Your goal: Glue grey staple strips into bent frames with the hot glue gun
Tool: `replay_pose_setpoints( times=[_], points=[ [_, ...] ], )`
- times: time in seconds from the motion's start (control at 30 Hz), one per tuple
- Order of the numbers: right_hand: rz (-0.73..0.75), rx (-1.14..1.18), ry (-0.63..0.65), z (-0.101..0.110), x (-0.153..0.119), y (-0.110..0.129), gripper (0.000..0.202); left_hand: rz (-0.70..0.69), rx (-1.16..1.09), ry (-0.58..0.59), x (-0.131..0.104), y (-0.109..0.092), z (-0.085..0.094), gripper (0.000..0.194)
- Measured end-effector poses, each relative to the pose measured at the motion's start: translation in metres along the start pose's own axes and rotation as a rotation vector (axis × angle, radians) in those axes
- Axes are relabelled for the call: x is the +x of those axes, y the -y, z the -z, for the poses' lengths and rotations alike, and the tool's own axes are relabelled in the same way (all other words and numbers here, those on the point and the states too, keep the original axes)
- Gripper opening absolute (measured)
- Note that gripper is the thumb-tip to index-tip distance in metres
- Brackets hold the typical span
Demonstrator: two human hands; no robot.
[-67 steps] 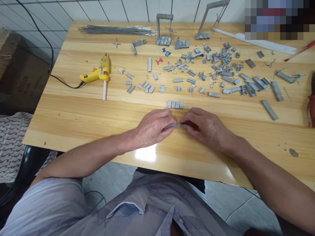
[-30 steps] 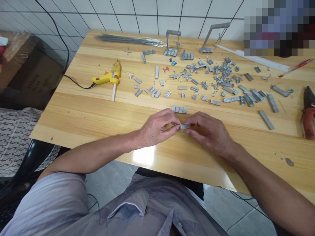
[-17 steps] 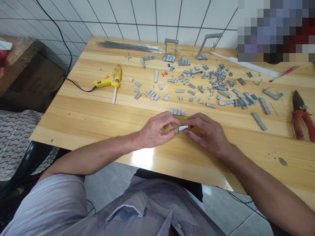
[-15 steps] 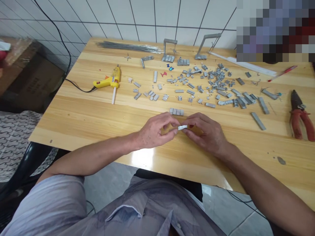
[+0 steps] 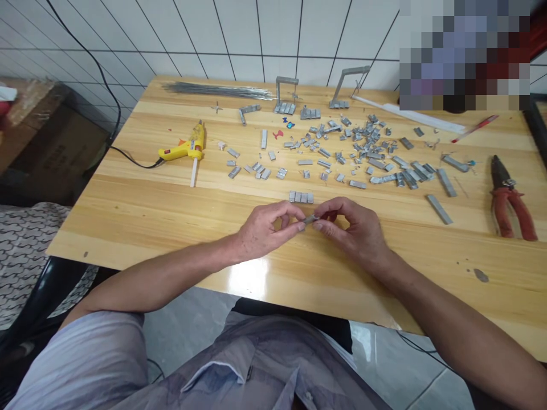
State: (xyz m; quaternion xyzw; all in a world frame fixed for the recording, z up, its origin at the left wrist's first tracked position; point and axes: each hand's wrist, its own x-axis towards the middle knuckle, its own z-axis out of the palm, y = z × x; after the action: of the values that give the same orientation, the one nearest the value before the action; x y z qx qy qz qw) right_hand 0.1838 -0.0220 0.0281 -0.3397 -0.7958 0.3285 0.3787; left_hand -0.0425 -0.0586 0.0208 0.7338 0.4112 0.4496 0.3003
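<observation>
Between my two hands is a short grey strip of staples, held a little above the wooden table. My left hand pinches its left end between thumb and fingers. At the other end, the fingertips of my right hand are closed on it, partly hiding that end. Just beyond the fingers lies a row of short staple pieces set side by side. Farther back, many loose staple strips and bits are scattered across the table.
A yellow glue gun with its cord lies at left. Pliers with red handles lie at right. Along the back are thin metal wires, two upright staple frames, a white strip and a red pen.
The staple strip has turned between my fingers: its bright side faced up before, and now it looks darker and more slanted. The whole view has shifted slightly.
</observation>
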Motion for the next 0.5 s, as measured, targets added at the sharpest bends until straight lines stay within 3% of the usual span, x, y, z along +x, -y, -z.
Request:
replay_pose_setpoints(
  times=[0.2, 0.5],
  points=[
    [-0.087, 0.06, 0.042, 0.0005, 0.0026, 0.0057, 0.019, -0.009, 0.035, 0.03, -0.0012, 0.0003, -0.0027, 0.009],
    [-0.199, 0.295, 0.124, -0.0042, 0.0003, 0.0037, 0.026, -0.157, 0.138, 0.011, -0.0004, 0.0016, -0.0035, 0.018]
  ],
)
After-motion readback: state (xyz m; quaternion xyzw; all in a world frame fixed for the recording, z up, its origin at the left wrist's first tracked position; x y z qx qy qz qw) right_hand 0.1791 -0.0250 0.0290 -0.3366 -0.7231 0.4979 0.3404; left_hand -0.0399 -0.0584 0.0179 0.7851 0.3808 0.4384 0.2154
